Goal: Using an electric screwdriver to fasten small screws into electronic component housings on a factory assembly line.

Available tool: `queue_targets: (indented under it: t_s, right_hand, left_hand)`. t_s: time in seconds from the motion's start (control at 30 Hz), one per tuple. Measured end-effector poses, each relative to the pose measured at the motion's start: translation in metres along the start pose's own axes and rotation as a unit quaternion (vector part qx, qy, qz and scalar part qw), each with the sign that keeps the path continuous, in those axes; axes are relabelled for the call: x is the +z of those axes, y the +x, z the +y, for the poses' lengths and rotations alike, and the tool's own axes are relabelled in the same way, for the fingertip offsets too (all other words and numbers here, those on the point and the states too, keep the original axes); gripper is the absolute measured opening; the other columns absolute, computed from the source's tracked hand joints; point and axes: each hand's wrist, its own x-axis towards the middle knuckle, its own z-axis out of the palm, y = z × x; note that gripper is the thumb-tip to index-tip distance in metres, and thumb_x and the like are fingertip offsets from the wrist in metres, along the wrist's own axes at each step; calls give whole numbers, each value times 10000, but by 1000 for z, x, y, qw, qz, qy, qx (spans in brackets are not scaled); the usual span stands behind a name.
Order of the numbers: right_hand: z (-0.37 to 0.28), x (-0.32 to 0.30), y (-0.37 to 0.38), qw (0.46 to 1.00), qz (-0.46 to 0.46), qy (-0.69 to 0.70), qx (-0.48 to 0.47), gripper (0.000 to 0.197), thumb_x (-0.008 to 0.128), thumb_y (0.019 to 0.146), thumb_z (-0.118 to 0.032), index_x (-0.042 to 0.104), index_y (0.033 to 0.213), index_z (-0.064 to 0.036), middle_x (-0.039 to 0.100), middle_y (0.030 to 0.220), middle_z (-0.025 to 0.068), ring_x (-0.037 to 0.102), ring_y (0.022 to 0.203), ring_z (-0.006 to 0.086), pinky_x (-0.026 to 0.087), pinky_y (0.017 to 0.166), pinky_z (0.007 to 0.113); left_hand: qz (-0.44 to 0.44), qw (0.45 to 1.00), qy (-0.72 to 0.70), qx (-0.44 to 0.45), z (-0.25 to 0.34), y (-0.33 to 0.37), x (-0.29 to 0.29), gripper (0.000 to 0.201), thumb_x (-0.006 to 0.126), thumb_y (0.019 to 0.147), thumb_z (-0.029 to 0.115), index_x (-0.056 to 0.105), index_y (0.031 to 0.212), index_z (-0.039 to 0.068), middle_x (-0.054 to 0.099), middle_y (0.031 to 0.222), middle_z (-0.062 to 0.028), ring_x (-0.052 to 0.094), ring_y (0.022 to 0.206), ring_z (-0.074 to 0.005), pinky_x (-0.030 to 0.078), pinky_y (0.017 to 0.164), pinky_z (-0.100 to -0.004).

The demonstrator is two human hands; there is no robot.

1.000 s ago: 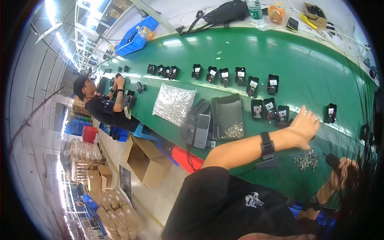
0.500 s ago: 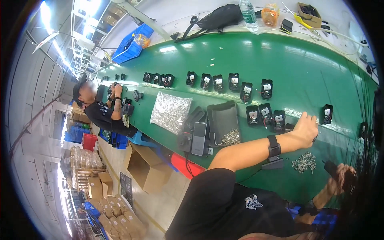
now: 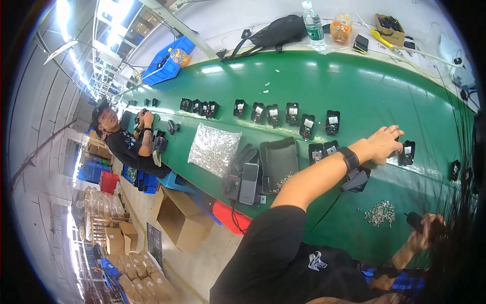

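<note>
My left hand (image 3: 383, 146) is stretched over the far side of the green bench, its fingers spread and bent beside a small black housing (image 3: 406, 153). The fingertips seem to reach its near edge; contact is hard to make out. At the lower right my right hand (image 3: 429, 230) is wrapped round a black power screwdriver (image 3: 414, 221), whose tip points left. Between the hands lies a loose pile of small screws (image 3: 380, 214). More open black housings with pale square parts, such as this one (image 3: 332, 123), stand in a row left of my left hand.
A black tray (image 3: 280, 158) with screws, a grey phone-like device (image 3: 249, 182) and a clear bag of small metal parts (image 3: 214, 148) lie left of my arm. A co-worker (image 3: 126, 139) sits farther along the bench. Behind stand a water bottle (image 3: 315, 29) and a blue bin (image 3: 167, 63).
My left hand has moved up and away from the screw pile, toward the black housing, and its fingers have spread. The right hand keeps hold of the screwdriver. The view has shifted slightly.
</note>
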Motion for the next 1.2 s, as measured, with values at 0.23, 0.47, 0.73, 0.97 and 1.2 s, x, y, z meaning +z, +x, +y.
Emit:
queue_targets:
  t_s: [0.23,0.47,0.73,0.97,1.2]
  right_hand:
    - [0,4,-4,1000,18,-18,12,342,548,826,38,503,1165,39,532,814,83,482,688,160,413,676,307]
    - [5,5,-2,998,56,-26,29,346,556,837,24,502,1179,24,520,804,69,480,682,156,407,670,309]
    - [23,-29,-3,992,-30,-117,-37,332,550,858,14,512,1188,22,526,803,69,479,691,154,402,692,308]
    - [-9,-9,14,999,13,0,52,300,552,849,-6,512,1147,11,522,801,63,468,676,142,391,692,305]
    - [-52,61,19,969,26,236,72,282,569,783,-103,448,1030,-37,425,736,30,418,642,109,307,695,307]
  left_hand:
    - [97,991,91,31,36,-22,-34,752,705,612,45,479,1325,116,352,1447,-242,301,1372,-438,288,1108,-538]
    - [66,991,112,14,142,-108,29,285,723,682,299,625,832,76,510,835,-66,491,875,-220,370,745,-358]
    - [185,979,73,37,127,-111,70,101,598,734,194,594,729,93,482,789,-34,476,826,-212,354,677,-332]
    - [273,959,-79,-9,134,-105,63,73,673,741,107,621,773,67,562,812,-50,524,790,-211,405,682,-343]
    - [264,682,-645,-221,124,-121,51,117,711,851,102,667,901,5,681,790,-37,605,663,-78,487,580,-234]
